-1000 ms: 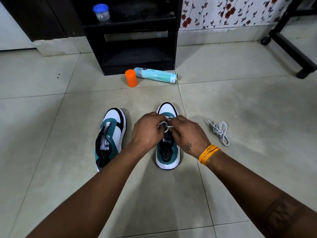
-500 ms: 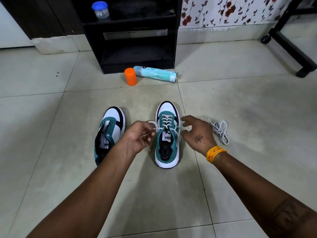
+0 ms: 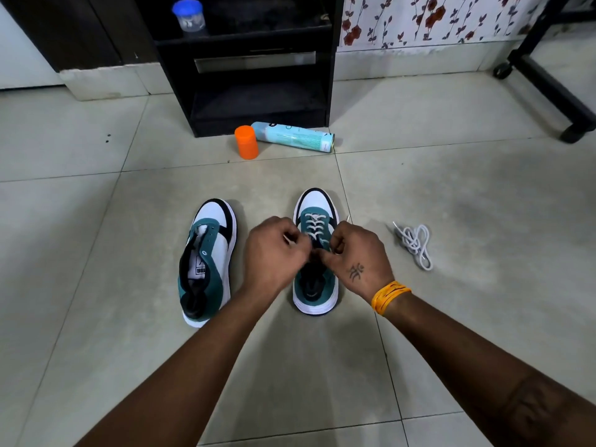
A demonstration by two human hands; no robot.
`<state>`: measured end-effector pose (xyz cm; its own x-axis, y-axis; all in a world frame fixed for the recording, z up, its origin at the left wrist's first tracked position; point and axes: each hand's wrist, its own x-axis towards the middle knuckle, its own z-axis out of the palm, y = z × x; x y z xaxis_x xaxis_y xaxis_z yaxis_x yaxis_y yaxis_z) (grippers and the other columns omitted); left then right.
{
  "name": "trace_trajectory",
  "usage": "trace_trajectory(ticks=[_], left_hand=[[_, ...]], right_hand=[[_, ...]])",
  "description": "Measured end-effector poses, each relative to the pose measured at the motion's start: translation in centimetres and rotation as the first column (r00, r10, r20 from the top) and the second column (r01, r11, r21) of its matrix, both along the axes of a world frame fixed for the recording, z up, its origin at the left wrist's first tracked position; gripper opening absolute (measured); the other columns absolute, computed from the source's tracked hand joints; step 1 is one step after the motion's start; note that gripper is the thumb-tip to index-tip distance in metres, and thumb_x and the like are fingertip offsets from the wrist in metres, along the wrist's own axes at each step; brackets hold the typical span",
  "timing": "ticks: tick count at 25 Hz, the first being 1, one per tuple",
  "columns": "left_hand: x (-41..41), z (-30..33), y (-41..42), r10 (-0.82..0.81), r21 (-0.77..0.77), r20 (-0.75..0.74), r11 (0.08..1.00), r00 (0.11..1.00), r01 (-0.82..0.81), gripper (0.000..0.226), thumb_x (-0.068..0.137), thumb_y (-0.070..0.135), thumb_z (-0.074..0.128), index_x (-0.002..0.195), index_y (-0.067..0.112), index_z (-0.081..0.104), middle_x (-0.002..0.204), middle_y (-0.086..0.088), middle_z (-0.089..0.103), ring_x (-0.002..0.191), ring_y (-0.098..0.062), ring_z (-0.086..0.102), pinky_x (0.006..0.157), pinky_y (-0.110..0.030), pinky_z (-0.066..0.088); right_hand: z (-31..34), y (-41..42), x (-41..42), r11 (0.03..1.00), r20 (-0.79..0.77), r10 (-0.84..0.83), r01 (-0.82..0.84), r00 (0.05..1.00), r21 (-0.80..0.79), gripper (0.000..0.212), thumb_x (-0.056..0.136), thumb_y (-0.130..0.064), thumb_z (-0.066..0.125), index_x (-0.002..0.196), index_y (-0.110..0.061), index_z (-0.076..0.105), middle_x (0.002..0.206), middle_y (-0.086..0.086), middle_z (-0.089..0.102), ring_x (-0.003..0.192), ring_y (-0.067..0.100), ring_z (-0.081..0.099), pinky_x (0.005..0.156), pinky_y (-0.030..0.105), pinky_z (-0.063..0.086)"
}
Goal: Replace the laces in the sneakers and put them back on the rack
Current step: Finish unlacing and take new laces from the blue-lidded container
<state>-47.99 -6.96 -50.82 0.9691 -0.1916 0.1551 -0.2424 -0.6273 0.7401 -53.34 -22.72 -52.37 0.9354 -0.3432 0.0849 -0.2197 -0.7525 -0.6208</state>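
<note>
Two teal, white and black sneakers stand on the tiled floor. The right sneaker (image 3: 316, 208) carries a white lace (image 3: 314, 224) crossed through its eyelets. My left hand (image 3: 274, 253) and my right hand (image 3: 358, 259) meet over its tongue, each pinching an end of that lace with curled fingers. One lace tip pokes out past my right hand. The left sneaker (image 3: 209, 253) has no lace and its tongue lies open. A loose white lace (image 3: 414, 243) lies bunched on the floor to the right of the shoes.
A black rack (image 3: 258, 75) with low shelves stands against the wall ahead. In front of it are an orange cap (image 3: 246, 141) and a teal spray can (image 3: 295, 137) lying on its side. A blue-lidded jar (image 3: 189, 15) sits on the rack. A black wheeled frame (image 3: 548, 75) is at the right.
Half a second ago my hands were apart at either side of the right sneaker. They have come back together over its tongue, holding the lace ends.
</note>
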Motion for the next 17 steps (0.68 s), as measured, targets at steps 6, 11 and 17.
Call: trace_trajectory(ticks=[6, 11, 17], left_hand=[[-1.6, -2.0, 0.4, -0.055, 0.246, 0.032, 0.968, 0.998, 0.046, 0.029, 0.088, 0.039, 0.067, 0.075, 0.018, 0.053, 0.071, 0.004, 0.061, 0.067, -0.023, 0.058, 0.058, -0.032, 0.035], [-1.6, -1.7, 0.5, 0.163, 0.129, -0.186, 0.982, 0.969, -0.14, 0.028, 0.089, 0.031, 0.058, 0.069, 0.012, 0.056, 0.061, -0.001, 0.06, 0.061, -0.023, 0.057, 0.053, -0.031, 0.033], [-1.3, -1.3, 0.6, 0.185, 0.052, -0.342, 0.983, 0.922, -0.177, 0.029, 0.086, 0.032, 0.061, 0.065, 0.012, 0.059, 0.06, -0.001, 0.063, 0.059, -0.02, 0.056, 0.049, -0.026, 0.031]], right_hand=[[-0.6, 0.6, -0.9, 0.998, 0.03, 0.013, -0.011, 0.999, -0.064, 0.025, 0.085, -0.026, 0.064, 0.079, -0.015, 0.043, 0.078, 0.004, 0.055, 0.07, 0.033, 0.053, 0.061, 0.041, 0.045], [-0.9, 0.4, -2.0, 0.992, 0.079, -0.124, 0.122, 0.989, 0.034, 0.023, 0.09, -0.021, 0.063, 0.08, -0.019, 0.043, 0.084, 0.005, 0.047, 0.071, 0.033, 0.05, 0.063, 0.034, 0.031], [-1.4, 0.3, -2.3, 0.984, 0.078, -0.163, 0.156, 0.983, 0.089, 0.021, 0.091, -0.022, 0.061, 0.079, -0.013, 0.046, 0.069, 0.003, 0.053, 0.066, 0.026, 0.046, 0.058, 0.034, 0.026]])
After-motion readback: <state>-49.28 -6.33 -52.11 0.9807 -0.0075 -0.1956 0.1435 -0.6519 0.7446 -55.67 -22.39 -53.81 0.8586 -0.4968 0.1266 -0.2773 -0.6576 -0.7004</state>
